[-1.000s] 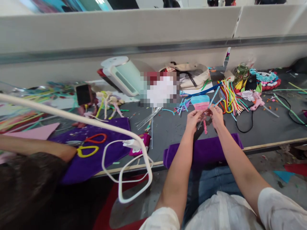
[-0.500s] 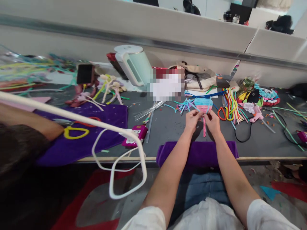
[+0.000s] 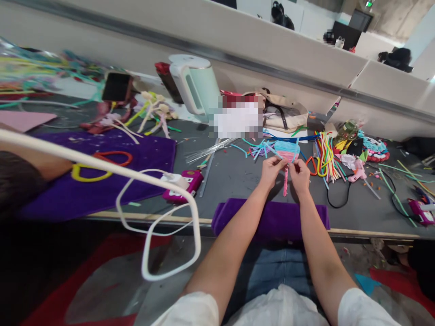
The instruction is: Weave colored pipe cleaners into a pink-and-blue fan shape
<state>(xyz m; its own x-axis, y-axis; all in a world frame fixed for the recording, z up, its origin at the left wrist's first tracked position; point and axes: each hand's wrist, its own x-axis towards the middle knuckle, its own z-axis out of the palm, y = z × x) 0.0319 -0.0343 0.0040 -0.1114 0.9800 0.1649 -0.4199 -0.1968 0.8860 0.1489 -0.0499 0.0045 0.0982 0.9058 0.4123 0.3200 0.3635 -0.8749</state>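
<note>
A flat piece of blue and pink pipe cleaners (image 3: 286, 147) lies between my hands, blue at the far side and pink nearer me. My left hand (image 3: 271, 172) pinches its pink part from the left. From the right, my right hand (image 3: 299, 176) is closed with its fingertips on the same piece, close to the other hand. A pink pipe-cleaner strand (image 3: 285, 183) hangs toward me between the two hands. My fingers hide exactly what each pinch holds. Loose blue and purple pipe cleaners (image 3: 260, 150) spread out at the left of the piece.
A bundle of coloured pipe cleaners (image 3: 326, 154) and orange-handled scissors (image 3: 310, 165) lie to the right. A folded purple cloth (image 3: 244, 217) sits at the table edge under my forearms. At left are a white frame (image 3: 194, 213), a mint kettle (image 3: 200, 86) and another person's arm (image 3: 50, 158).
The view has shifted and tilted slightly. My hands stay close together on the pipe-cleaner piece, with the right fingers slightly farther from the left. The other person's arm shows farther left.
</note>
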